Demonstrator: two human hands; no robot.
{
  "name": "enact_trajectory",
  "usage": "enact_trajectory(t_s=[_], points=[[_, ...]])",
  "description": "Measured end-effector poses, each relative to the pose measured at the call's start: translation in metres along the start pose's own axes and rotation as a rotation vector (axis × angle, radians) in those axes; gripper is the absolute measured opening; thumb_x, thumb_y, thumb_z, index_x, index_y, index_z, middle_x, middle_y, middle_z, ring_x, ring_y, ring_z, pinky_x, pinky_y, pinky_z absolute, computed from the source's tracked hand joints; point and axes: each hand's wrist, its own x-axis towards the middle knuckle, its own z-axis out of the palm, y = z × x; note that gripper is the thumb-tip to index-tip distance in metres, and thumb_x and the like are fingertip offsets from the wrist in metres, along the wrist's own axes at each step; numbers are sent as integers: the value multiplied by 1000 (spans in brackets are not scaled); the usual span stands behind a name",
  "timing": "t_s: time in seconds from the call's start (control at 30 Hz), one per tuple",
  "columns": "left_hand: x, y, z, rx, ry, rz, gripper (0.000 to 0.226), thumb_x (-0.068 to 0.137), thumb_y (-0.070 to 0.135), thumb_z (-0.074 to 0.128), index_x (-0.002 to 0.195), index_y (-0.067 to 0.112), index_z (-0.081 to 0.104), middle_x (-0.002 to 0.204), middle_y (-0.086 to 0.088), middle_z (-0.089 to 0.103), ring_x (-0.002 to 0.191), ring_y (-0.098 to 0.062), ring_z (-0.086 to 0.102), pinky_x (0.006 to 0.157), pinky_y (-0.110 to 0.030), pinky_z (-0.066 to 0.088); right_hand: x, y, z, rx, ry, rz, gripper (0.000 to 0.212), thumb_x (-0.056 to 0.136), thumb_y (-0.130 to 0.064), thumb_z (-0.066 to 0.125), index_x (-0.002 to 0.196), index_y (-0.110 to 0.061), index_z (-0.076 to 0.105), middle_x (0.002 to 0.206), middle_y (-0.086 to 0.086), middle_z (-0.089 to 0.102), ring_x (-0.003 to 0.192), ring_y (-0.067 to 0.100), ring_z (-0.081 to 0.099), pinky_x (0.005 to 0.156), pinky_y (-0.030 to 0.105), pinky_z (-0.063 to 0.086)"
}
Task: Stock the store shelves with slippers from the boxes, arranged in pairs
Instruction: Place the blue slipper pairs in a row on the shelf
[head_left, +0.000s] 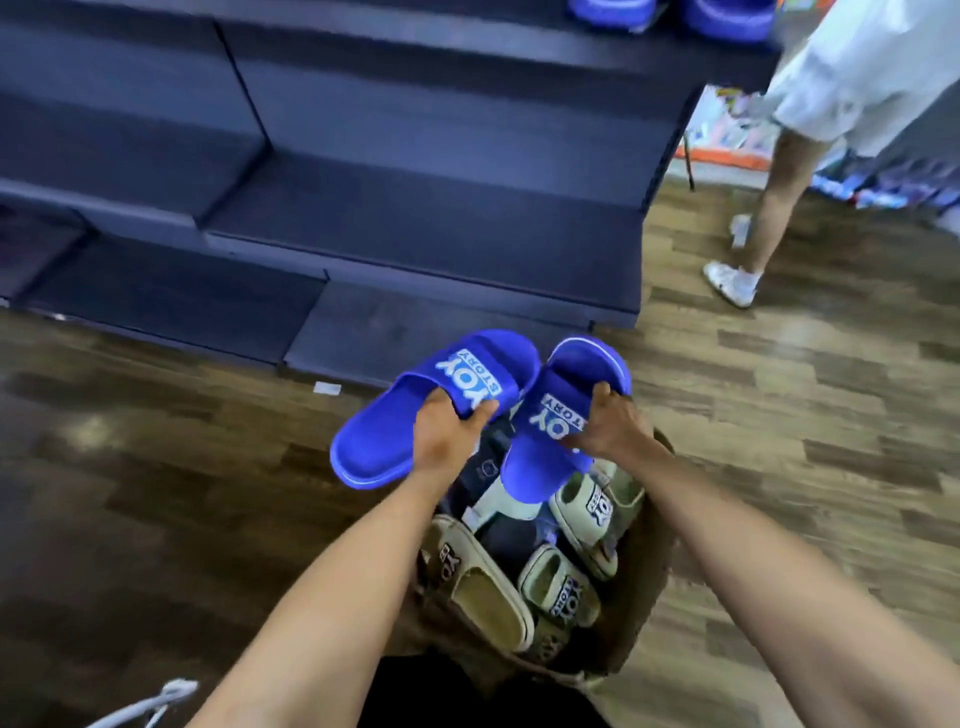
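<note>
I hold two blue slippers with white lettering on their straps above an open cardboard box (641, 587). My left hand (447, 434) grips the strap of the left blue slipper (415, 415). My right hand (610, 423) grips the strap of the right blue slipper (558, 410), whose toe points up. Inside the box lie several beige slippers (483, 587) and dark ones (485, 467). The dark blue stepped shelves (415, 228) stand just beyond the box, their lower tiers bare. More blue slippers (722, 18) sit on the top tier.
Another person's leg and white shoe (730, 280) stand on the wooden floor to the right of the shelves. A small white scrap (327, 388) lies on the floor by the shelf base. Colourful goods (727, 130) fill the far right background.
</note>
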Motion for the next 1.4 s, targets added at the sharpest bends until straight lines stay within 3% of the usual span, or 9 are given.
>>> enact_trajectory(t_s=[0.1,0.23,0.4,0.57,0.63,0.73,0.9,1.17,1.4], points=[[-1,35,-30,-45,46,103,58,77,19,73,125,0,47,128,-15,54,120,-28,50,94,-29,38,-3,-25,-46,-8,61,-70,70,74,-40,74,121,-1,40,128,19,53,120,35,49,92,38,42],[16,61,-77,-3,112,164,57,79,24,70,125,2,46,130,-15,51,118,-31,49,91,-33,40,-8,-81,-97,-58,209,-218,63,79,-33,67,124,-5,35,123,19,56,120,36,46,92,37,40],[66,67,-148,37,141,142,49,84,44,61,114,5,54,120,-13,60,109,-34,55,86,-36,44,-11,-166,-126,-295,239,-213,103,63,-47,77,140,-27,11,128,14,42,126,33,29,91,39,41],[123,52,-234,158,213,216,49,86,55,51,94,7,57,100,-10,67,95,-32,59,86,-41,44,2,-259,-133,-517,260,-207,121,63,-43,80,146,-31,-6,138,15,25,132,34,20,97,40,38],[148,54,-269,128,222,231,46,87,53,51,86,7,55,93,-10,67,90,-32,59,76,-37,44,8,-297,-140,-537,294,-202,119,66,-38,79,146,-32,-9,137,13,21,132,32,20,93,36,39],[178,63,-311,77,183,286,38,89,45,53,85,7,51,93,-14,64,89,-34,59,66,-33,40,12,-333,-156,-386,339,-236,106,70,-32,74,146,-31,0,138,11,16,131,35,18,88,34,42],[206,82,-350,332,109,390,43,84,31,58,117,4,49,119,-13,56,108,-34,53,90,-40,43,19,-360,-194,-166,409,-366,87,71,-21,66,142,-27,15,140,7,17,128,37,16,81,35,51],[235,112,-360,651,204,612,51,93,51,39,116,8,55,126,-9,56,118,-30,48,99,-42,32,43,-353,-252,-5,535,-394,80,72,-23,64,141,-26,22,142,4,19,126,33,18,96,38,41],[284,174,-321,624,228,711,48,94,52,36,97,10,61,109,-7,64,105,-28,55,94,-39,34,94,-309,-300,183,586,-264,71,72,-23,67,134,-24,32,136,8,28,120,30,25,98,29,27]])
